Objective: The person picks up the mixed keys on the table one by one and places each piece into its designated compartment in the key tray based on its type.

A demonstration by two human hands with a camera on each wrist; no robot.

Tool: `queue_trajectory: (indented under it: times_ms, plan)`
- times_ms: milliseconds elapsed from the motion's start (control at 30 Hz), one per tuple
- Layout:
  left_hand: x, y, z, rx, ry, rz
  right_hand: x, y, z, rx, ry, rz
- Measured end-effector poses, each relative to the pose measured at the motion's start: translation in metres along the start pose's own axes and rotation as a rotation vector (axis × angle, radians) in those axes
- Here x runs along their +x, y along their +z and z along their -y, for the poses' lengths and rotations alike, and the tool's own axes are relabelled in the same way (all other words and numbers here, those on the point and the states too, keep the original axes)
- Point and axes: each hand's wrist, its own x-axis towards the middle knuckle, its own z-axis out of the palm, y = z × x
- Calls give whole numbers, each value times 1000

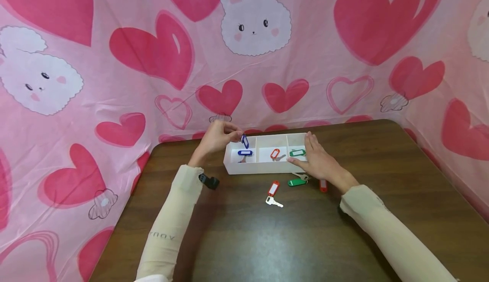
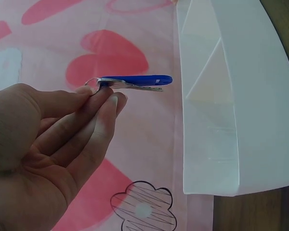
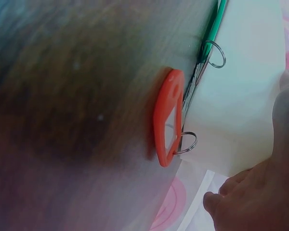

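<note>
Above the left compartment of a white three-part tray [image 1: 240,169], my left hand [image 1: 218,136] pinches a blue key tag [image 2: 137,80] with a key by its ring end. Inside that compartment lies another blue key tag [image 1: 245,153] with a key. The middle compartment has a red key tag [image 1: 275,153] with its key, and the right one a green key tag [image 1: 297,152]. My right hand [image 1: 320,159] rests on the tray's right end, its fingers extended and the thumb along the near rim.
In front of the tray on the brown table [image 1: 244,239] lie a red tag [image 1: 273,187] with a silver key [image 1: 274,201] and a green tag [image 1: 297,182] with a key. Another red tag [image 3: 168,118] lies beneath my right hand. A pink patterned cloth [image 1: 252,69] hangs behind.
</note>
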Motion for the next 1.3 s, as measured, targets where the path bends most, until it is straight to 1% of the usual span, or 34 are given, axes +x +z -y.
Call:
queue_trajectory:
  times_ms: [467,667,1100,1300]
  plan:
    - [18,-6,11,15,-19,37,0,0,0,9,-1,-11]
    - [22,-8,14,12,-54,55,-1,-2,2,10,-4,-14]
    - [31,-12,14,3,-53,113,-1,-1,1,15,-7,-8]
    - [35,-12,19,-2,-61,131,-1,0,0,17,-4,-7]
